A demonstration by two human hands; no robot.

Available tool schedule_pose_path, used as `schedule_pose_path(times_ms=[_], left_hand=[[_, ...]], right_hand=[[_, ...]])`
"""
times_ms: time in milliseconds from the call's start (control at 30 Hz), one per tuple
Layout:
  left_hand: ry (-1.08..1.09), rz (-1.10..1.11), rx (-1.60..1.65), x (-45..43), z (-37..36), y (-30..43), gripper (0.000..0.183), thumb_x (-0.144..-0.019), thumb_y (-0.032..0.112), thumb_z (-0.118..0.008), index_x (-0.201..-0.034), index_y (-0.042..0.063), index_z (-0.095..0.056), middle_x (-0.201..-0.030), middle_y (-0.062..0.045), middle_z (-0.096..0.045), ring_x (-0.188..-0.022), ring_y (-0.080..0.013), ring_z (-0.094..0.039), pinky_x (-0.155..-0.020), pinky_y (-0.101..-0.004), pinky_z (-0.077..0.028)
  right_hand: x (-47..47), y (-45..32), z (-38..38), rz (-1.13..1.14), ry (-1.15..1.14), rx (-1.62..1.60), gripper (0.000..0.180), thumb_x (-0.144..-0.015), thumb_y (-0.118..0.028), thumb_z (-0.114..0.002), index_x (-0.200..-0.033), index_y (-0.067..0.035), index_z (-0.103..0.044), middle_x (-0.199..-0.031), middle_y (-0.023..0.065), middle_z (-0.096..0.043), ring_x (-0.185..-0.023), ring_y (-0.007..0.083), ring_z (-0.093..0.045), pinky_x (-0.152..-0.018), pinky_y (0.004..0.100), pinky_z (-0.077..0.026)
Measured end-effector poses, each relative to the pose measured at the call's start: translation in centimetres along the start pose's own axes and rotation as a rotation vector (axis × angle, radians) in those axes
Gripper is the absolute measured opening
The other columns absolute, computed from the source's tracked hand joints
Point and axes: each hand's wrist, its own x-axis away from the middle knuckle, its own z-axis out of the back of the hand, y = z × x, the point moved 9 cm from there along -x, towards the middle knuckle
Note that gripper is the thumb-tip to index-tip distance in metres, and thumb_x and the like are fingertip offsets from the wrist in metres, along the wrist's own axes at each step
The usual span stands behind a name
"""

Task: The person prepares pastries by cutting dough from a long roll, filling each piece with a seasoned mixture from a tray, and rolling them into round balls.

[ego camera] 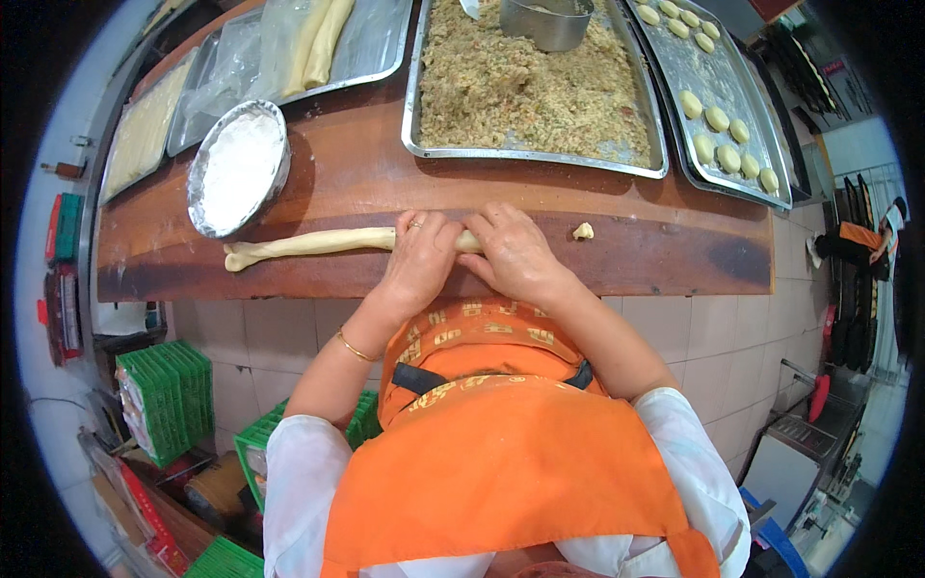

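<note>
A long rope of pale dough (318, 244) lies along the front of the wooden table, its knobbed end to the left. My left hand (425, 253) is closed over the rope towards its right end. Beside it, my right hand (512, 249) grips the end portion, thumb and fingers around it. The two hands nearly touch, and a short stretch of dough shows between them. To the right of my right hand sits a small torn scrap of dough (583, 231). The undersides of both hands are hidden.
Beyond the hands stands a metal tray of crumbly filling (535, 108) with a metal cup (547, 25). A bowl of white flour (242, 170) is at left, near dough rolls (325, 47) under plastic. At right, a tray (723, 94) bears dough pieces. Another person (860, 238) stands far right.
</note>
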Motion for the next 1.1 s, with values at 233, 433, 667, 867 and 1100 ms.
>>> schedule_pose_path(times_ms=[233,433,667,867,1100], left_hand=[[0.012,-0.044,-0.193,-0.5,-0.5,0.8,0.011,-0.082,0.007,-0.059,-0.093,0.007,-0.059,-0.091,-0.011,-0.053,-0.096,-0.0273,-0.056,-0.100,-0.0445,-0.037],[-0.078,-0.026,-0.330,-1.6,-2.4,1.3,0.013,-0.084,0.007,-0.057,-0.097,0.004,-0.059,-0.101,-0.014,-0.053,-0.099,-0.0282,-0.059,-0.109,-0.0475,-0.032],[-0.208,0.119,-0.311,-0.9,-4.4,-0.4,0.035,-0.083,0.008,-0.063,-0.117,0.001,-0.058,-0.122,-0.015,-0.051,-0.126,-0.0288,-0.049,-0.118,-0.0494,-0.020],[-0.124,0.243,-0.050,-1.5,-0.7,0.6,0.069,-0.080,0.006,-0.064,-0.145,0.003,-0.041,-0.137,-0.017,-0.048,-0.135,-0.0333,-0.041,-0.119,-0.0525,-0.019],[-0.039,0.304,0.638,-2.6,-2.7,2.9,0.043,-0.098,0.007,-0.057,-0.140,-0.002,-0.053,-0.129,-0.020,-0.063,-0.116,-0.0289,-0.063,-0.098,-0.0348,-0.049]], right_hand=[[0.8,1.3,-1.0,-0.032,0.034,-0.157,0.023,-0.085,-0.015,-0.070,-0.100,-0.001,-0.060,-0.099,0.0199,-0.064,-0.096,0.0403,-0.061,-0.084,0.0501,-0.050],[0.3,2.0,-2.2,-0.158,-0.134,-0.035,0.017,-0.089,-0.016,-0.059,-0.097,-0.001,-0.063,-0.089,0.0243,-0.065,-0.080,0.0471,-0.063,-0.074,0.0555,-0.051],[1.7,3.2,-3.5,-0.568,-0.382,-1.212,0.024,-0.098,-0.026,-0.052,-0.096,-0.005,-0.062,-0.072,0.0026,-0.061,-0.059,0.0161,-0.056,-0.057,0.0308,-0.048],[0.9,4.8,1.0,-0.265,-0.208,-0.867,0.031,-0.096,-0.019,-0.056,-0.120,-0.001,-0.061,-0.090,0.0098,-0.064,-0.086,0.0262,-0.062,-0.079,0.0348,-0.049],[3.0,5.9,1.7,-0.356,-0.170,-0.592,0.038,-0.090,-0.022,-0.065,-0.118,0.003,-0.060,-0.106,0.0228,-0.068,-0.099,0.0378,-0.067,-0.088,0.0440,-0.051]])
